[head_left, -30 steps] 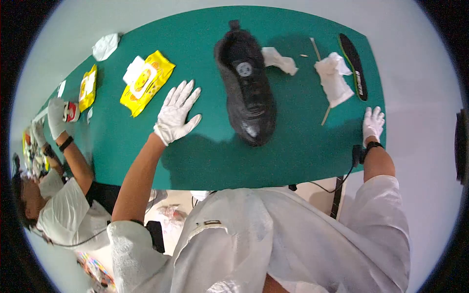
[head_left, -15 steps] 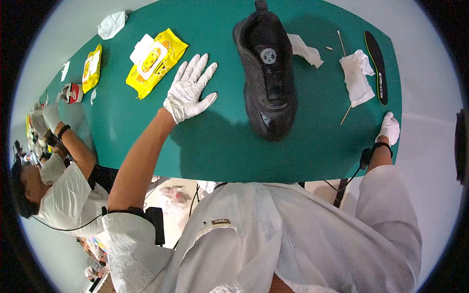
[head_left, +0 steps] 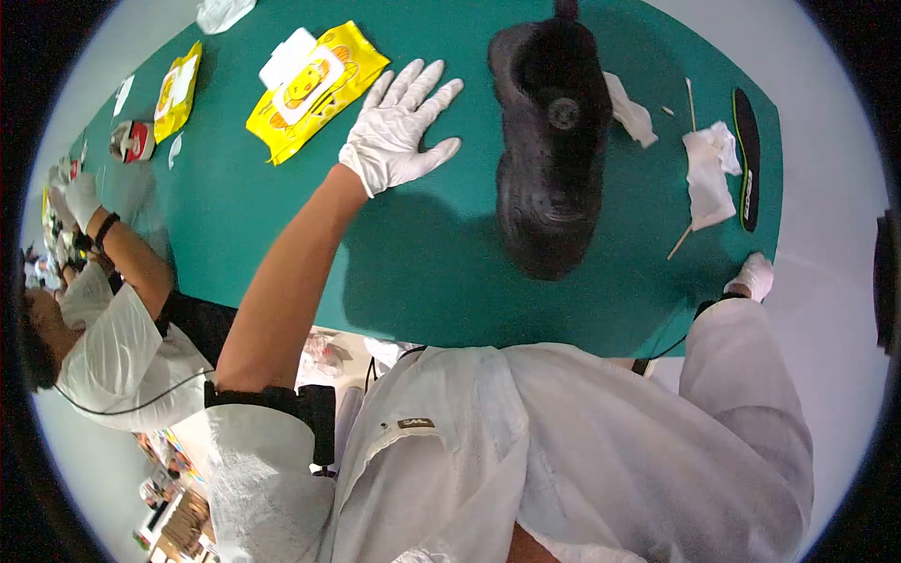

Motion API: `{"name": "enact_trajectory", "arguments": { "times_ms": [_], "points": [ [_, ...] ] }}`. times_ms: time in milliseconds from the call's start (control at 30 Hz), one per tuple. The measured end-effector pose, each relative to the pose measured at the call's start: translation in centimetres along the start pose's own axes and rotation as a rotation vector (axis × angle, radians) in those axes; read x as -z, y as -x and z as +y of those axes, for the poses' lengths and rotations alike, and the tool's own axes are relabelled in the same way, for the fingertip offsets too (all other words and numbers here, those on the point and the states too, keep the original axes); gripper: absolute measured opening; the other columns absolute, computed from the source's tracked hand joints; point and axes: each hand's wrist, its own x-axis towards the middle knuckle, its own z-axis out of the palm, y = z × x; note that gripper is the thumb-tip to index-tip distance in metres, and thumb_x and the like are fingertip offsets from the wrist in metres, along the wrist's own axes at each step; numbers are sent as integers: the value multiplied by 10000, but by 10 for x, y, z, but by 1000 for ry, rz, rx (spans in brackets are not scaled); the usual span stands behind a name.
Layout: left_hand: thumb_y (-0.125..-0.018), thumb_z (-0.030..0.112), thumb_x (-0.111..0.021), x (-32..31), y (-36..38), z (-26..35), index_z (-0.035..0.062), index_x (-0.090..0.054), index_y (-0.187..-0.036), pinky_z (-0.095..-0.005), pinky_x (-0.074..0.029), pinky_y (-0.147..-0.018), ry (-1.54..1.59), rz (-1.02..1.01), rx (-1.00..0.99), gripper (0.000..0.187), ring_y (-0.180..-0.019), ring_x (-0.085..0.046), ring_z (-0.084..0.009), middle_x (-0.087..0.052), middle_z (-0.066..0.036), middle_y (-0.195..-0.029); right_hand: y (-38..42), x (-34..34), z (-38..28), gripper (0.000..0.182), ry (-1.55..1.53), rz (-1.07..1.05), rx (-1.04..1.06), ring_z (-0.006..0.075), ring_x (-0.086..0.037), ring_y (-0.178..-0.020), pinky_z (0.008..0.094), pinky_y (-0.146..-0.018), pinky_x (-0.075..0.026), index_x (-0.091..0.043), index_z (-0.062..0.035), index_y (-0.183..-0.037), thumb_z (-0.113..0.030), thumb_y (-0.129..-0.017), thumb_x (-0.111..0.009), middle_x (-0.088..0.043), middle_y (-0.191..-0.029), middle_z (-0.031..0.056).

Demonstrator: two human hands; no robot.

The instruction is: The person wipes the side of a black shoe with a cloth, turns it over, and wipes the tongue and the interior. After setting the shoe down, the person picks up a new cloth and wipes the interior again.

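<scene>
My left hand [head_left: 399,131], in a white glove, lies flat on the green table with its fingers spread. Its fingertips are beside a yellow pack of wet wipes [head_left: 317,91] with a white lid. To the right of that hand stands a black shoe [head_left: 552,155], toe toward me, laces not distinguishable; no hand touches it. At the table's right edge is my gloved right hand [head_left: 753,277], fingers curled at the edge and partly hidden. Nearest to it are a black insole [head_left: 747,159] and a crumpled white wipe [head_left: 710,178] lying over a cotton swab [head_left: 690,98].
Another white wipe [head_left: 631,111] lies right of the shoe. Farther left are a second yellow wipes pack [head_left: 178,91] and a red-and-white item [head_left: 133,142]. A gloved co-worker [head_left: 117,328] is at the left. The table's front edge [head_left: 450,343] runs close to my body.
The view has turned slightly, so the shoe, insole and wipes appear farther right. My left hand stays spread beside the wipes pack, and my right hand stays at the table edge.
</scene>
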Motion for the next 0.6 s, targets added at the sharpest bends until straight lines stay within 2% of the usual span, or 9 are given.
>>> {"name": "enact_trajectory", "arguments": {
  "times_ms": [67, 100, 133, 200, 233, 367, 433, 500, 600],
  "points": [
    [-918, 574, -562, -3, 0, -1, 218, -399, -1560, -501, -171, -1253, 0, 15, 18, 752, -1521, -280, -335, -330, -122, -1639, -57, -50, 61, 392, 427, 10, 333, 423, -680, -1028, 507, -851, -520, -745, -36, -960, -336, -962, -492, -728, -1073, 218],
    [-919, 570, -565, -4, 1, -2, 222, -407, -1556, -502, -181, -1251, 1, 27, 12, 743, -1516, -290, -334, -340, -119, -1634, -87, -59, 79, 401, 697, -108, 483, 417, -679, -1068, 489, -896, -504, -753, -18, -1014, -331, -939, -514, -743, -1079, 181],
    [-919, 570, -565, -3, -2, -5, 222, -407, -1556, -502, -181, -1251, -2, 30, 23, 743, -1516, -290, -334, -340, -119, -1634, -77, -40, 64, 410, 620, -117, 410, 415, -681, -1067, 489, -895, -504, -751, -16, -1023, -342, -937, -518, -739, -1088, 188],
    [-914, 508, -619, -5, 1, -3, 222, -416, -1547, -520, -205, -1244, 52, 43, 9, 724, -1508, -304, -348, -336, -124, -1633, -22, -5, 15, 430, 61, -88, -10, 411, -683, -1063, 489, -892, -506, -747, -13, -1043, -365, -934, -525, -733, -1105, 202],
    [-922, 500, -619, -6, 1, -3, 229, -409, -1551, -526, -204, -1243, 37, 45, 17, 716, -1510, -299, -348, -327, -128, -1636, -3, 11, -6, 441, -22, -81, -75, 409, -684, -1061, 489, -890, -506, -746, -11, -1052, -376, -932, -529, -730, -1114, 209],
    [-945, 527, -579, -9, 1, -3, 237, -382, -1567, -551, -203, -1237, 35, 59, 34, 714, -1515, -288, -359, -306, -131, -1645, 26, 37, -41, 476, -92, -88, -136, 403, -687, -1056, 489, -886, -509, -740, -6, -1081, -410, -927, -539, -721, -1140, 230],
    [-949, 539, -565, -10, 1, -1, 240, -375, -1570, -557, -201, -1235, -8, 53, 38, 714, -1516, -282, -364, -303, -131, -1647, 30, 39, -46, 525, -132, -36, -181, 446, -668, -1060, 498, -901, -492, -733, -3, -1100, -453, -908, -540, -713, -1148, 246],
    [-954, 550, -551, -10, 0, 2, 243, -368, -1573, -564, -199, -1234, -46, 49, 41, 715, -1518, -277, -369, -300, -131, -1648, 28, 39, -44, 525, -120, -27, -189, 447, -667, -1060, 498, -902, -492, -733, -5, -1100, -453, -909, -538, -713, -1148, 245],
    [-969, 625, -449, -10, -3, 3, 271, -357, -1585, -512, -166, -1250, -119, -6, 97, 716, -1539, -236, -335, -273, -118, -1666, 26, 39, -47, 524, -114, -20, -190, 448, -666, -1061, 498, -903, -492, -734, -6, -1100, -453, -910, -535, -714, -1147, 244]
  ]
}}
